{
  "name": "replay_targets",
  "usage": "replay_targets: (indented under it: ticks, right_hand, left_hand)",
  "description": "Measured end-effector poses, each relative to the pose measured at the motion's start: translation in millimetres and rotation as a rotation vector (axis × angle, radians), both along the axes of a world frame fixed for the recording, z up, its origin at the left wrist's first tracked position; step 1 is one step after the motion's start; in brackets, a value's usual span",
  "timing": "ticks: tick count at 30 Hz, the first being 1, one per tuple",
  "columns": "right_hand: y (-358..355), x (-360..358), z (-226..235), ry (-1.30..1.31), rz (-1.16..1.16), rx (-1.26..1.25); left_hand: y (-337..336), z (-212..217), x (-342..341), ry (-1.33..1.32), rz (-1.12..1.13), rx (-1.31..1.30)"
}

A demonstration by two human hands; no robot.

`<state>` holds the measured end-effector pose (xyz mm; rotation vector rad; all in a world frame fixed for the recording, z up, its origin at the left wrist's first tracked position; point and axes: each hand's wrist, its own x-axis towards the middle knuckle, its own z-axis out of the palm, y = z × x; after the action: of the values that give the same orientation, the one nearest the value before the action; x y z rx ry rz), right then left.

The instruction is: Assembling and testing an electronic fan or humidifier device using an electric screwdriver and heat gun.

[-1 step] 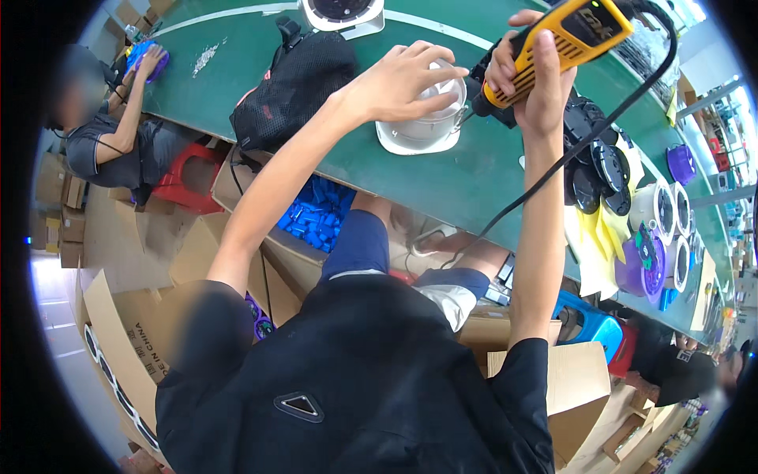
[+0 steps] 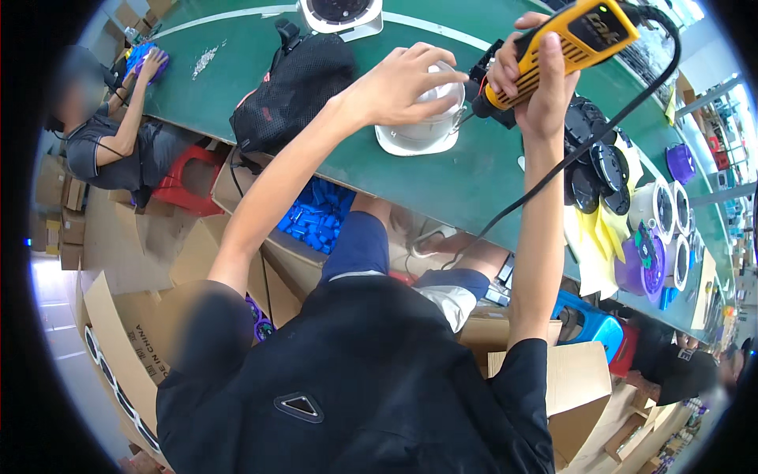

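My left hand (image 2: 399,83) lies on top of a white round housing (image 2: 417,133) that stands on the green workbench (image 2: 474,178); the fingers curve over its top and hold it down. My right hand (image 2: 530,88) is shut around a yellow and black electric screwdriver (image 2: 572,43), tilted so that its tip points at the right side of the housing. A black cable (image 2: 553,180) runs from the tool's top end in a loop and drops past the bench edge toward my lap.
A black mesh bag (image 2: 292,87) lies left of the housing. A carton of blue parts (image 2: 320,217) sits under the bench. Black discs (image 2: 600,166), white round units (image 2: 659,209) and a purple tub (image 2: 639,268) fill the right. A seated co-worker (image 2: 110,142) works at far left.
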<state>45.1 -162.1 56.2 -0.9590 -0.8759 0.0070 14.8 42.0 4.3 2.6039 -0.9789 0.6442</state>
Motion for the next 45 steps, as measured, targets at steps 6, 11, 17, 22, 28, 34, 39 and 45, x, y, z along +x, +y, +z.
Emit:
replay_targets:
  ticks: [6, 11, 17, 22, 28, 34, 39, 45]
  right_hand:
    - [-21, -3, 4, -0.056, -0.087, 0.056]
    - [-38, -11, -4, 0.008, -0.156, 0.03]
    - [-49, -19, -19, 0.05, -0.184, 0.017]
    - [-60, -24, -30, 0.097, -0.188, 0.025]
    - [-73, -27, -42, 0.07, -0.243, -0.048]
    - [-77, -37, -60, 0.196, -0.204, 0.081]
    - [-74, -36, -58, 0.177, -0.214, 0.074]
    - [-76, -35, -57, 0.21, -0.211, 0.042]
  left_hand:
    - [-19, 10, -11, -0.132, -0.119, 0.02]
    - [-35, 3, -5, -0.173, -0.137, 0.212]
    - [-52, 5, 3, -0.053, -0.007, 0.519]
    - [-58, 17, 12, -0.013, 0.018, 0.757]
    - [-47, 6, 29, -0.088, -0.002, 0.927]
    - [-50, 25, 33, -0.391, -0.007, 0.863]
    - [-67, 33, 75, -0.565, 0.059, 0.408]
    - [-84, 0, 26, 0.111, -0.187, 0.435]
